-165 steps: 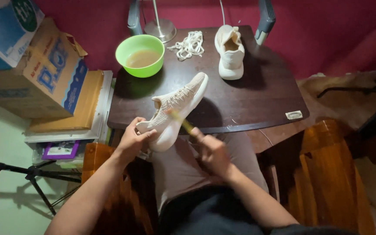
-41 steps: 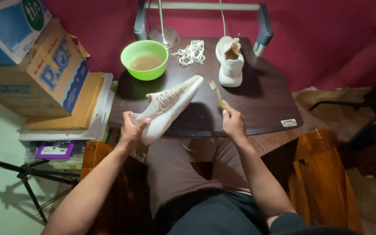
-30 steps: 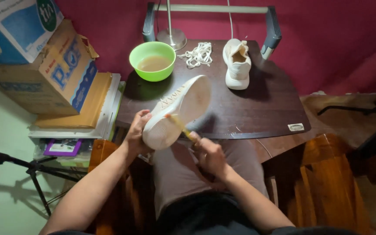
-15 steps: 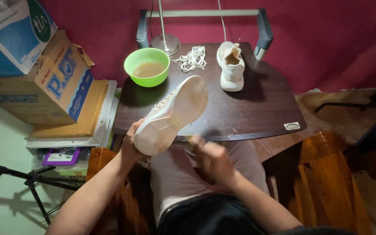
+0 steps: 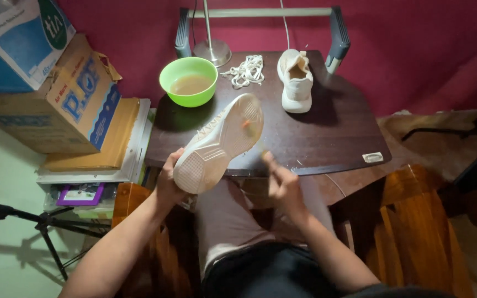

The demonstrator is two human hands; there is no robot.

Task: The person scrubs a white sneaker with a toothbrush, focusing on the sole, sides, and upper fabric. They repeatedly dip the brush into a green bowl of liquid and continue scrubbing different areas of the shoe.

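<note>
My left hand [image 5: 169,185] is clamped on the heel of the pale shoe [image 5: 219,144], sole up over the dark table's [image 5: 332,138] near edge. My right hand [image 5: 282,185] grips a blurred brush [image 5: 248,126] at the sole.

Your left hand [image 5: 168,185] is raised in front of your lap, fingers curled shut in a grip, with the bare forearm running down to the lower left. Your right hand [image 5: 282,185] is blurred, fist closed, thumb side up, its forearm angling down toward the lower right.
</note>
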